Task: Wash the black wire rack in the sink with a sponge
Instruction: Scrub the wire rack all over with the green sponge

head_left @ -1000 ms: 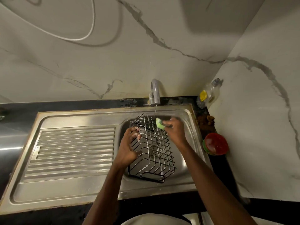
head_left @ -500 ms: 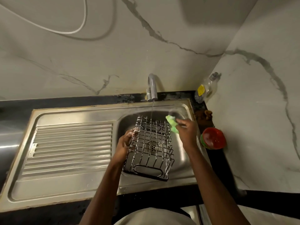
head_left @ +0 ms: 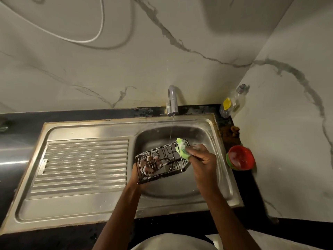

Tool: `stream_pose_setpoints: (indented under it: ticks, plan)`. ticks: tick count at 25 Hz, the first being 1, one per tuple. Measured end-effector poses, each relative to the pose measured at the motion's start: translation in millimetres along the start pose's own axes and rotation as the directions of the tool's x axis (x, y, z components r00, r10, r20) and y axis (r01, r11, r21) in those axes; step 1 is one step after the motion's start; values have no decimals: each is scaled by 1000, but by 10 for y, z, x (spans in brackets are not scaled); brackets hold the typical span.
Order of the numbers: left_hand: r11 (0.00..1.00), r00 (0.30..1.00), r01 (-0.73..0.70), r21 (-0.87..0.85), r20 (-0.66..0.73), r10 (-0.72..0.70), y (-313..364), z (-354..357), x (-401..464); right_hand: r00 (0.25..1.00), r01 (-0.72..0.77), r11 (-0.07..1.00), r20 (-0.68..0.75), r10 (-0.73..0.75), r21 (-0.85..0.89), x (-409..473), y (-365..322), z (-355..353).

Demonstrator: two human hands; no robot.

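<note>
The right hand (head_left: 203,165) has its fingers (head_left: 195,150) curled around a soapy green sponge (head_left: 182,150), pressing it against the far right corner of the black wire rack (head_left: 162,162). The left hand (head_left: 142,171) grasps the rack from its left end, with fingers visible through the wires, so the rack is held tilted above the round bowl of the sink (head_left: 212,134) rather than resting on its bottom. A thin stream of water (head_left: 171,129) falls from a curved metal faucet (head_left: 172,101) at the back of the sink and lands just beside the sponge. The sink is stainless steel, with a ribbed draining board (head_left: 81,166) stretching to the left of the bowl. It is set into a dark desk (head_left: 90,114) whose surface shows as a narrow band behind and in front of the steel. On the desk to the right of the bowl sits a red bowl (head_left: 240,156) stacked on something green, and behind it, in the corner, a clear plastic bottle (head_left: 232,103) with a yellow label leans toward the wall. Between them lies a small brown clump that cannot be identified. The walls are pale marble-look panels (head_left: 198,33) with grey veins, meeting in a corner at the right. A white cable (head_left: 100,24) loops across the upper left wall. Both forearms reach in from the bottom edge.
</note>
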State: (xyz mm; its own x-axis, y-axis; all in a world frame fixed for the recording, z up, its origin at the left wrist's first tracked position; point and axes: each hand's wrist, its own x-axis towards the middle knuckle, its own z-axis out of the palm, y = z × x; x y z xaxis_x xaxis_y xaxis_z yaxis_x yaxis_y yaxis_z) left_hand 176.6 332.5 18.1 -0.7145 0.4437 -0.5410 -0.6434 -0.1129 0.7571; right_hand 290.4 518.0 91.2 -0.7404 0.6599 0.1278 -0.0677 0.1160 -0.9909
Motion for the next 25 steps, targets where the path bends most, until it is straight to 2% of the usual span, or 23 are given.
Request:
stream_pose_setpoints:
  ticks: [2, 4, 7, 9, 11, 12, 14, 16, 17, 18, 21, 22, 23, 24, 25]
  plan:
    - [999, 999, 34, -32, -26, -35, 75, 135, -83, 1000, -1, 996, -4, 0, -91, 69, 107, -81]
    - [994, 995, 92, -50, -37, -94, 158, 330, -183, 993, -101, 988, -74, 93, -116, 177, 277, -151]
    - [965, 963, 240, -107, -101, -250, 153, 390, -159, 971, -180, 984, -159, 178, 2, 215, 317, -126]
    - [949, 937, 308, -71, -149, -316, 74, 341, -78, 983, -87, 996, -159, 88, 14, 194, 149, -78]
    - [941, 920, 334, -51, -199, -338, 83, 451, -122, 989, 73, 992, -122, -86, -108, 191, 23, -30]
    - [943, 924, 331, -39, -188, -332, 82, 498, -112, 980, 163, 958, -75, -186, -237, 186, -10, 21]
    - [946, 929, 323, 12, -192, -315, 185, 660, -220, 933, 347, 791, 95, -349, -505, 113, -15, 192]
    - [945, 928, 326, 36, -204, -312, 245, 681, -233, 823, 566, 599, 351, -446, -567, 7, 20, 299]
    - [940, 920, 340, 41, -221, -323, 237, 658, -211, 774, 633, 543, 428, -468, -551, 14, 40, 284]
    - [932, 913, 360, 50, -225, -341, 234, 652, -210, 776, 630, 543, 430, -461, -555, 95, 34, 227]
    - [922, 909, 381, 71, -210, -360, 218, 621, -226, 938, 319, 666, 122, -325, -674, 535, 140, -51]
    - [918, 905, 388, 84, -223, -362, 220, 621, -228, 953, 258, 674, 67, -295, -692, 584, 166, -65]
    - [918, 904, 387, 88, -232, -359, 232, 629, -232, 951, 279, 679, 95, -296, -679, 529, 172, 10]
    - [922, 906, 377, 87, -242, -347, 222, 608, -219, 925, 373, 663, 210, -315, -649, 389, 110, 133]
    - [927, 911, 364, 89, -239, -335, 227, 593, -198, 852, 523, 625, 376, -365, -580, 183, 23, 254]
